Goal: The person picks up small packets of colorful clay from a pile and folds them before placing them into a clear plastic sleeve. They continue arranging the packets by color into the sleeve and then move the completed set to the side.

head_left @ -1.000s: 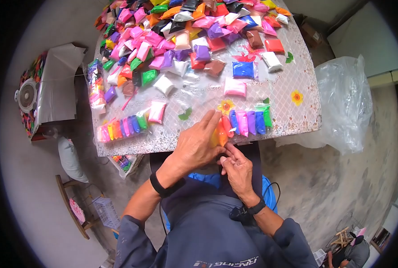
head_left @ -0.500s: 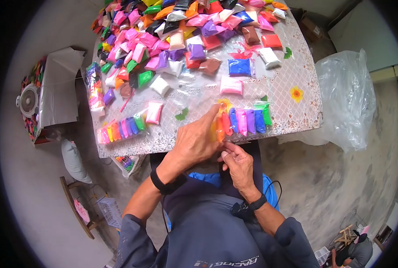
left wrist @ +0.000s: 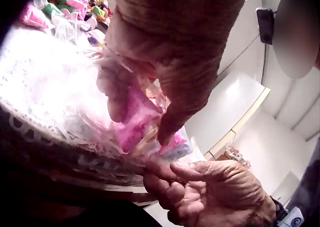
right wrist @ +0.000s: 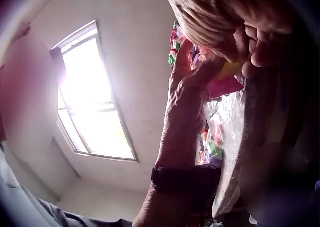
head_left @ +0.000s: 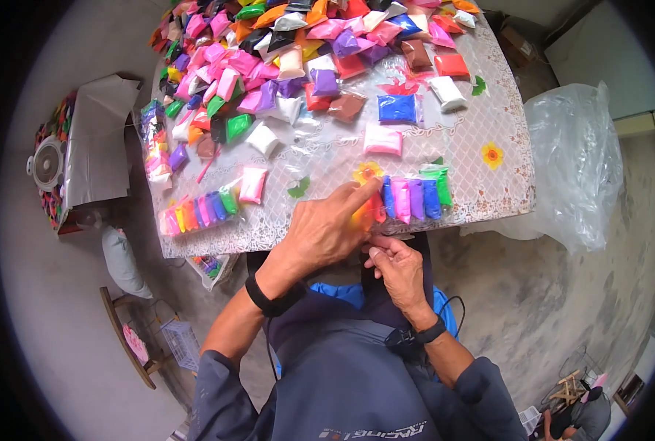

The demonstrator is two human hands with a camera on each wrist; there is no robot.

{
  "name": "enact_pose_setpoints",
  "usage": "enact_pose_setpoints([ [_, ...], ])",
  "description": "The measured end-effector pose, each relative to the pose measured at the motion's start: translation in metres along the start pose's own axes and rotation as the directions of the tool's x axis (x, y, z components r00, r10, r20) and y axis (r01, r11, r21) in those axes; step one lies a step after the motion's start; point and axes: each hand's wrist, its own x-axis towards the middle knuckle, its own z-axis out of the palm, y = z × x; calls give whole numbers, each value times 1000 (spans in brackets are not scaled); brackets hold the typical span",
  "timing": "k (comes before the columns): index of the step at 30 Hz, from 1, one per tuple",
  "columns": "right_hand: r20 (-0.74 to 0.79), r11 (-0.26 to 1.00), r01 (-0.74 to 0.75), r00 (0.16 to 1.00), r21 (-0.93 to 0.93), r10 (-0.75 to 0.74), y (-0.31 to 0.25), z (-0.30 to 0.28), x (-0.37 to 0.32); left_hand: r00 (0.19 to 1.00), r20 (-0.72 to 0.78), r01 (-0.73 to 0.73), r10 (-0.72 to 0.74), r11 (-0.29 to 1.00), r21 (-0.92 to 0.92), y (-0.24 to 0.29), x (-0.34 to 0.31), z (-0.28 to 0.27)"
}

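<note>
A clear bag of coloured packets, side by side in a row, lies at the table's front edge in the head view. Over its left end is my left hand, covering the orange and yellow packets. In the left wrist view, a pink packet sits between that hand's thumb and fingers, which grip it. My right hand is at the near table edge, palm turned up. Its thumb lies against curled fingers, pinching at the bag's near end; what is between the fingertips is mostly hidden.
A large heap of coloured packets covers the table's far side. Another bagged row lies front left, beside a pink-and-white packet. Loose blue and pink packets lie beyond the hands. A big clear plastic sheet hangs at the right.
My left hand has shifted slightly right and down over the bag's left end, hiding more of the orange packets. My right hand stays close to the same spot.
</note>
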Motion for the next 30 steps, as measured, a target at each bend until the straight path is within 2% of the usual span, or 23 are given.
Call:
enact_pose_setpoints([
  [6,16,999,-3,1000,-32,3,2,-4,4,998,47,30,-32,998,48,3,1,-2],
  [11,7,1000,-24,1000,16,24,-3,0,2,998,-46,-50,50,999,3,4,1,0],
  [14,-6,1000,-7,1000,30,8,-3,3,2,1000,-17,-20,19,1000,-2,2,1,2],
  [21,-177,989,129,974,-74,-140,-3,7,3,999,16,-51,50,998,29,2,1,-1],
  [23,-208,981,162,961,-102,-180,-2,7,4,998,58,-15,14,1000,22,5,1,-4],
  [25,-244,953,156,944,-260,-221,-6,7,2,999,49,-17,16,1000,18,4,-1,-3],
  [26,-244,952,158,944,-262,-223,-4,6,3,999,41,-18,17,1000,13,4,-1,-3],
  [27,-245,881,237,901,-409,-356,-1,5,5,999,38,-19,18,1000,12,4,-2,-2],
  [28,-224,782,301,846,-546,-483,0,5,5,998,-29,-61,61,998,-5,3,-3,0],
  [29,-222,780,304,846,-547,-485,-2,4,5,990,-97,-103,101,994,-19,2,-5,1],
  [30,-151,617,400,745,-678,-649,-8,3,6,990,-101,-103,101,995,-18,1,-6,1],
])
